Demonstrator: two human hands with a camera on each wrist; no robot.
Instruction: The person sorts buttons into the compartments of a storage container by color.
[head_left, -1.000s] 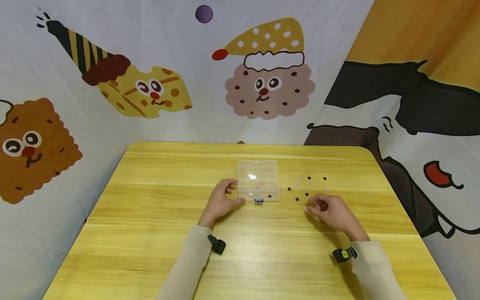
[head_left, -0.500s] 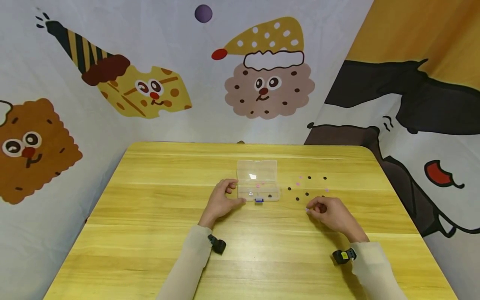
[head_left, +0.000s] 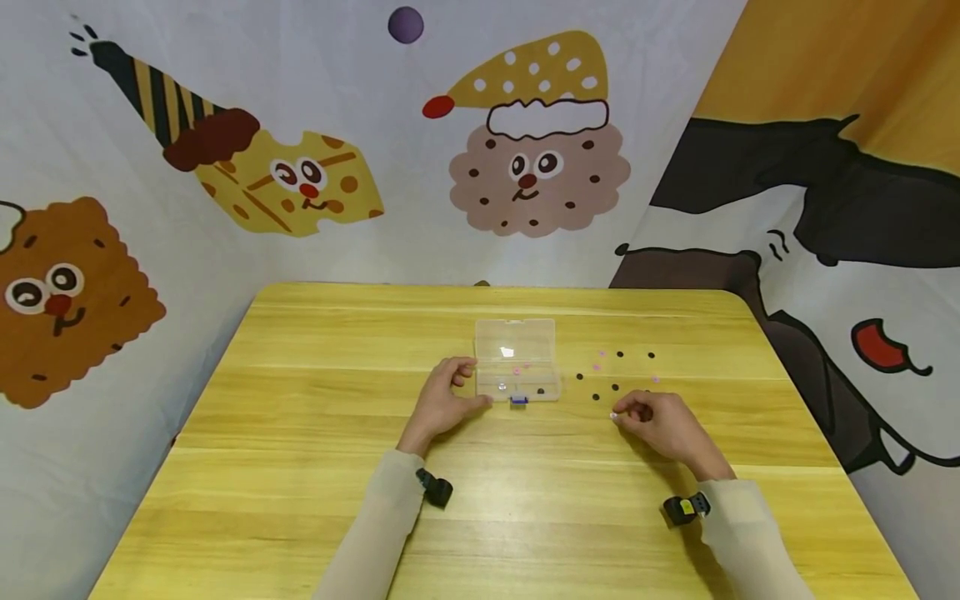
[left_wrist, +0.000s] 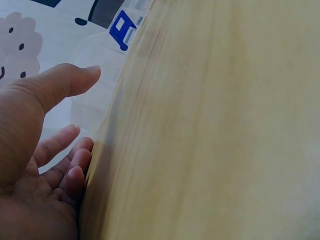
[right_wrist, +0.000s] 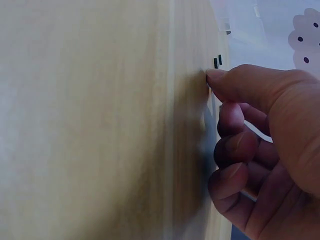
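Observation:
A small clear plastic box [head_left: 517,340] with its lid raised stands in the middle of the table in the head view. Its blue latch [head_left: 518,402] is at the front, and several tiny pink, black and pale pieces lie inside. My left hand [head_left: 441,402] holds the box's left end, thumb at the front corner and fingers along the side. To the right, low over the table, my right hand [head_left: 660,423] pinches a tiny pale piece [head_left: 613,416] between thumb and index finger. Most of that piece is hidden by the fingertips.
Right of the box lie several scattered small black discs [head_left: 616,387] and pink pieces [head_left: 597,367]. The wooden table [head_left: 300,500] meets a cloth backdrop [head_left: 420,258] with cartoon prints at its far edge.
The right hand has drawn back slightly from the discs, and a pale piece now shows at its fingertips. The left hand and the box stay in place.

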